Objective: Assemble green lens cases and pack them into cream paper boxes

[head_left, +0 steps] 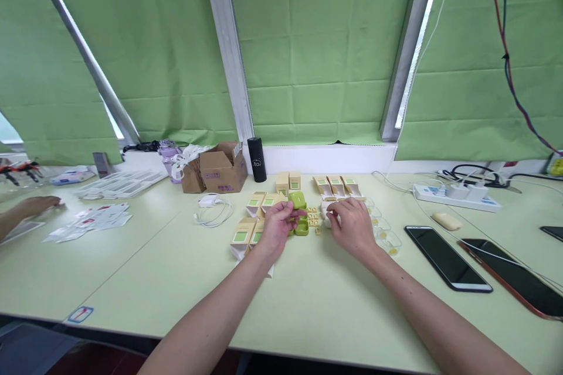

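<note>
My left hand (276,227) grips a small green hinged case (300,214) standing open on the pale green table (176,281). My right hand (352,225) rests just right of it with its fingers closed on a small white object (328,215). Between the two hands lie several tiny yellow pieces (314,217). Tan cartons with green labels (243,235) sit to the left of my left hand, and three more cartons (338,185) lie behind my right hand. Clear plastic trays (386,235) lie to the right of my right hand.
Two phones (446,258) lie at the right, with a power strip (457,196) and a beige bar (446,221) behind. A black bottle (257,159), a cardboard box (222,171) and a white cable (213,211) stand further back. Another person's hand (30,206) rests at far left near white packets (94,217).
</note>
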